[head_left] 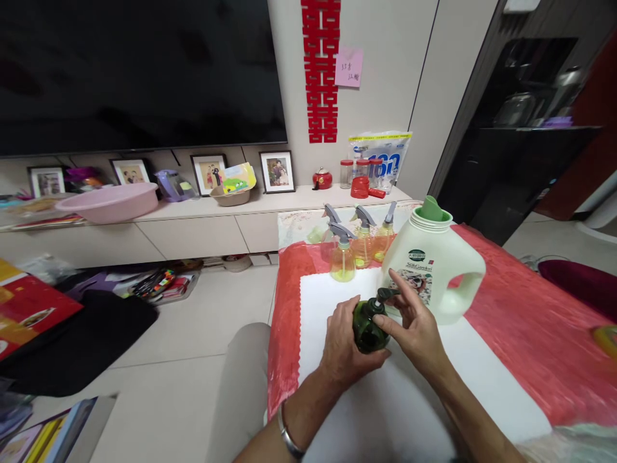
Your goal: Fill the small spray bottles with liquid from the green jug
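A dark green pump bottle (369,338) stands in front of me, held low over a white mat (332,292). My left hand (340,344) is closed around the bottle's body from the left. At the bottle's neck, my right hand (418,334) has its thumb against the collar, and its fingers curl near the dark pump head (386,294). Just beyond my right hand is a large pale green jug (463,267) with a green cap piece (430,209) sitting in its mouth. Several spray bottles (343,263) with grey triggers and some yellowish liquid stand behind the pump bottle.
A red plastic sheet (286,308) covers the table around the mat. Against the wall, a low cabinet (193,225) bears a pink basin (113,202), framed photos, red-lidded jars (346,173) and a plastic bag (385,151). Bags and books lie on the floor at left.
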Demonstrator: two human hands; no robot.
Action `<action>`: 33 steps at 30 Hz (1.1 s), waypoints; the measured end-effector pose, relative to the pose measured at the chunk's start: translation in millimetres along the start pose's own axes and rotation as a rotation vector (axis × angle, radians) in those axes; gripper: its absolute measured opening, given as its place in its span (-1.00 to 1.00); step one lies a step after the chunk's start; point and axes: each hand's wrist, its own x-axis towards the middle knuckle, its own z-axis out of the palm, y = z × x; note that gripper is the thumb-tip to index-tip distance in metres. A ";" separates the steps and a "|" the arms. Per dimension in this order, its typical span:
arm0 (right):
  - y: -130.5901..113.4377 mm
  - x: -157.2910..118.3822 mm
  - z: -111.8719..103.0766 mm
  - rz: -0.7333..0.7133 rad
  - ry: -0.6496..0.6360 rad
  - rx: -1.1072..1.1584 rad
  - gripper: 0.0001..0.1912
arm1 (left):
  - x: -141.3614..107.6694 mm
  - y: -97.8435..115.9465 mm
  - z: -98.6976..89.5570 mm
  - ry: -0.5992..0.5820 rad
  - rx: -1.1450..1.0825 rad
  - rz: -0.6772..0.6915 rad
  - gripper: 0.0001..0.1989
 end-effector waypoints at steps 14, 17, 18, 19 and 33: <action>-3.9 -0.9 2.3 -0.013 -0.116 0.142 0.02 | 1.4 1.8 -3.6 -0.039 -0.024 -0.033 -0.01; 2.0 -0.3 3.7 -0.045 -0.083 0.070 0.08 | 0.9 0.5 -1.2 -0.013 -0.012 -0.007 -0.01; 3.5 -0.1 4.1 -0.050 -0.056 0.042 0.09 | 0.7 0.0 -0.5 -0.014 -0.009 0.000 -0.02; 4.2 -0.1 4.3 -0.053 -0.034 0.023 0.08 | 0.6 -0.5 -0.1 -0.017 -0.006 0.006 -0.02; -28.4 -7.4 -8.7 -0.147 0.094 0.296 -0.25 | 2.8 2.1 -6.7 -0.090 -0.070 -0.072 0.04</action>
